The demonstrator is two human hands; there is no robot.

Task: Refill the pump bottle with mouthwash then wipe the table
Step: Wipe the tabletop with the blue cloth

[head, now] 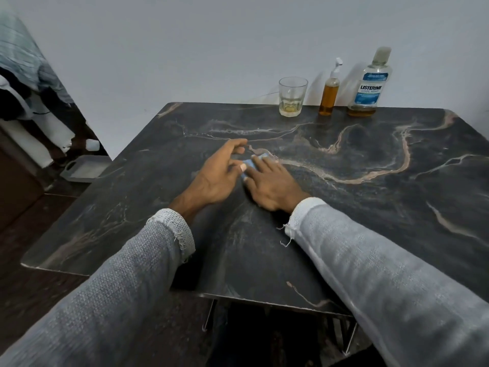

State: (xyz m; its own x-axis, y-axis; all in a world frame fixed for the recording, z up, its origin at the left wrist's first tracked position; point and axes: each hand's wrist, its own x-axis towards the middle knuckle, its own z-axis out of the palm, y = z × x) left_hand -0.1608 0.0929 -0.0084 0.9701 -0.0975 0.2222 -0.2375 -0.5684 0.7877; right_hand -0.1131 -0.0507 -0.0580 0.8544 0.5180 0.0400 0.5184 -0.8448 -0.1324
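A small blue cloth point(250, 164) lies on the dark marble table point(344, 207) near its middle. My right hand point(270, 185) lies flat on the cloth with straight fingers and covers most of it. My left hand point(221, 172) is beside it on the left, fingers loosely spread, its thumb touching the cloth's left edge. At the table's far edge stand a slim pump bottle point(329, 92) full of amber liquid and a Listerine mouthwash bottle point(369, 82), capped, with a little amber liquid at its bottom.
A clear glass point(291, 98) with a little yellowish liquid stands left of the pump bottle. A white wall rises right behind the table. On the floor at the left lie a grey tray point(83, 169) and some fabric.
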